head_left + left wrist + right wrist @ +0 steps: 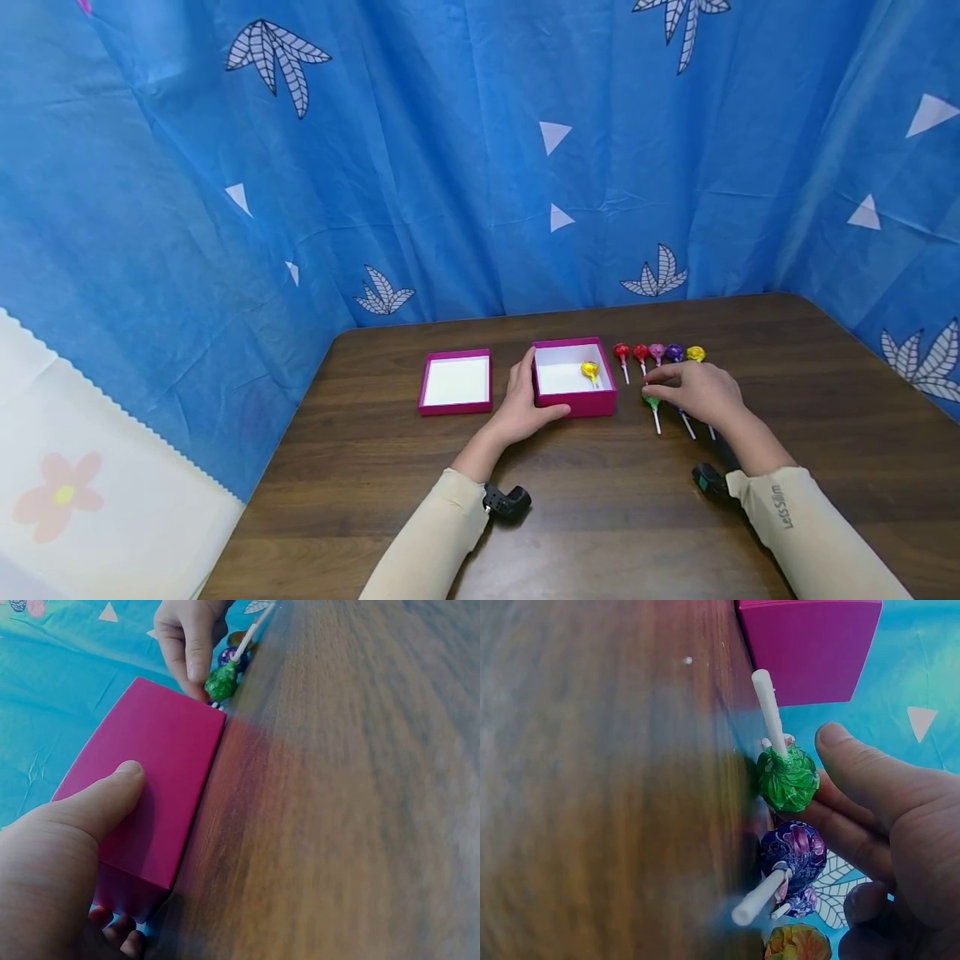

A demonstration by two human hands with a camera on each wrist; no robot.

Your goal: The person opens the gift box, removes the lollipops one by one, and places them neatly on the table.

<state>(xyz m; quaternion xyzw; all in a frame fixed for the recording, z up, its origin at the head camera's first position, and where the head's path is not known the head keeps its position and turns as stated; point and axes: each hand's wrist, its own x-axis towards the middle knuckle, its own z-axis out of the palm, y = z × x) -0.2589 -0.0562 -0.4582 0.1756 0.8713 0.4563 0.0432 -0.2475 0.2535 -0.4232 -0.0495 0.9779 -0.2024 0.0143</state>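
A magenta box (592, 405) with a white inside stands uncovered, a yellow lollipop (589, 369) lying in it. My left hand (519, 410) rests at its left front corner, fingers along the left wall and thumb (129, 769) on the front wall. Over the lollipops right of the box is my right hand (701, 392). Its thumb and forefinger are spread just behind the green lollipop (789, 780), the thumb apart from it. Beside that lies a purple lollipop (793, 851), partly under the hand in the head view.
A shallow magenta lid (456, 381) lies left of the box, white inside up. Behind my right hand is a row of lollipops: two red (622, 351), pink (657, 352), purple (675, 352) and yellow (696, 353). A blue curtain (480, 167) hangs behind the wooden table (585, 508).
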